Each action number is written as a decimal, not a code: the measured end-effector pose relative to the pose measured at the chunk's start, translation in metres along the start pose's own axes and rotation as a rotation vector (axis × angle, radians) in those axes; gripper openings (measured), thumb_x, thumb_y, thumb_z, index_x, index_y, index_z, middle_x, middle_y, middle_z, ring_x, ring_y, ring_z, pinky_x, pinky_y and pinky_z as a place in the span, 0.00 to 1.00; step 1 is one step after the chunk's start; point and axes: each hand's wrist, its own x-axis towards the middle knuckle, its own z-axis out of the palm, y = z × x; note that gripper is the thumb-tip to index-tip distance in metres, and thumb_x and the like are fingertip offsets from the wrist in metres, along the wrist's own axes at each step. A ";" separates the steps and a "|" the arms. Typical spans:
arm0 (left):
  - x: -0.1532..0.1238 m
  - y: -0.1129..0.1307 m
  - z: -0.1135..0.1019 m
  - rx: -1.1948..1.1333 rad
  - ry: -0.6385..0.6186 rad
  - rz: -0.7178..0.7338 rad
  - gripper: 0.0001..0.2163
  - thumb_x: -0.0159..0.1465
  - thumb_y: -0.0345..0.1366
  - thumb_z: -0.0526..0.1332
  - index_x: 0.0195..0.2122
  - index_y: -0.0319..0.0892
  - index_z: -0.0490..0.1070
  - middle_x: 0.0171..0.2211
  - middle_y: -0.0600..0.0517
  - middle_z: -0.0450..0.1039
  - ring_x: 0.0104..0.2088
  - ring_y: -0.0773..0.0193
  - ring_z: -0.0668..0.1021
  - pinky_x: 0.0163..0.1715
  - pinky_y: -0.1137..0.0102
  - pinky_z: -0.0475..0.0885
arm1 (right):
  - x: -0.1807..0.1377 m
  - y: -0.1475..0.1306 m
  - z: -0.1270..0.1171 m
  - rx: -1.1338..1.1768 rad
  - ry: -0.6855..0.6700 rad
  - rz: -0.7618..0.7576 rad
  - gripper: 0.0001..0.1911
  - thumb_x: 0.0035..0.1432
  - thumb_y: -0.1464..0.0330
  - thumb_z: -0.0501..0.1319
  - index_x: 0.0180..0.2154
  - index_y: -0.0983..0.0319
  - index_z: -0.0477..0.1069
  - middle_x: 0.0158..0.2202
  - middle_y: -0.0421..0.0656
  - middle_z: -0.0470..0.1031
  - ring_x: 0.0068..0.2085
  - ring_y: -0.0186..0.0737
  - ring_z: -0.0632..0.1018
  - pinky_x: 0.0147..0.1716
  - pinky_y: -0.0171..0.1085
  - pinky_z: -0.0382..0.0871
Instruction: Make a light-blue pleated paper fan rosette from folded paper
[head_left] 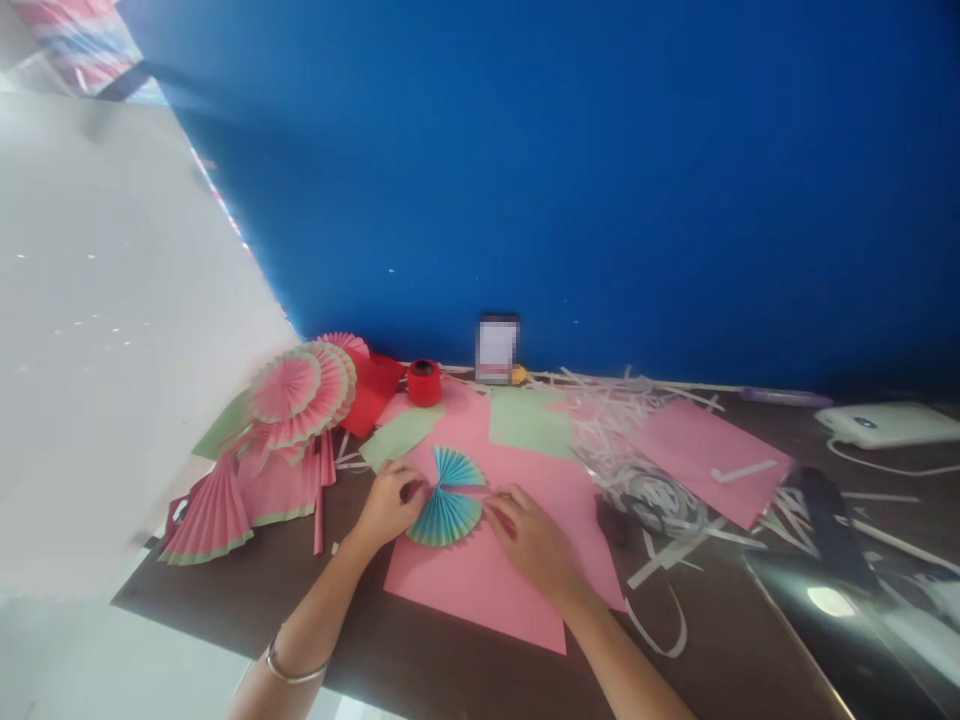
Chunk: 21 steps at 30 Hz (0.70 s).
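Observation:
A blue pleated paper fan [450,497] with a green rim lies partly spread on a pink sheet [487,560] on the dark table. My left hand [388,503] pinches the fan's left side near its centre, fingers curled. My right hand [525,537] rests at the fan's right edge, its fingers bent and pressed on the open gap of the pleats.
Finished pink pleated rosettes [300,395] and folded pink fans [214,520] lie at the left. A red tape roll [424,382], green sheets [529,420], white paper strips [630,400], another pink sheet [705,450] and a white device [885,423] sit behind and to the right.

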 end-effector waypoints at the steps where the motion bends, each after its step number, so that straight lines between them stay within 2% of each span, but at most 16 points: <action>1: -0.001 0.001 0.001 0.010 -0.026 0.025 0.07 0.55 0.29 0.57 0.28 0.42 0.75 0.31 0.50 0.71 0.36 0.61 0.71 0.41 0.65 0.66 | -0.001 -0.001 0.000 -0.007 -0.001 0.004 0.13 0.61 0.65 0.47 0.38 0.55 0.70 0.40 0.42 0.70 0.37 0.37 0.74 0.35 0.36 0.69; 5: -0.005 0.001 0.006 0.004 -0.084 0.105 0.09 0.56 0.30 0.57 0.32 0.44 0.77 0.35 0.48 0.70 0.40 0.58 0.70 0.43 0.64 0.66 | -0.001 0.000 -0.001 -0.020 0.003 0.009 0.13 0.61 0.66 0.47 0.37 0.55 0.70 0.40 0.41 0.70 0.35 0.36 0.74 0.33 0.35 0.69; 13: -0.007 0.004 0.010 0.004 -0.092 0.118 0.09 0.58 0.31 0.55 0.35 0.43 0.75 0.35 0.48 0.69 0.40 0.58 0.69 0.44 0.63 0.66 | -0.001 0.007 0.002 -0.033 0.003 0.068 0.13 0.61 0.66 0.47 0.34 0.56 0.70 0.40 0.40 0.71 0.36 0.36 0.74 0.33 0.35 0.68; 21: -0.008 0.000 0.013 0.026 -0.112 0.155 0.10 0.56 0.28 0.56 0.36 0.43 0.74 0.36 0.48 0.70 0.38 0.59 0.69 0.41 0.64 0.67 | -0.002 0.004 -0.002 -0.077 0.046 0.050 0.13 0.61 0.66 0.47 0.39 0.56 0.70 0.40 0.41 0.71 0.39 0.37 0.74 0.37 0.36 0.68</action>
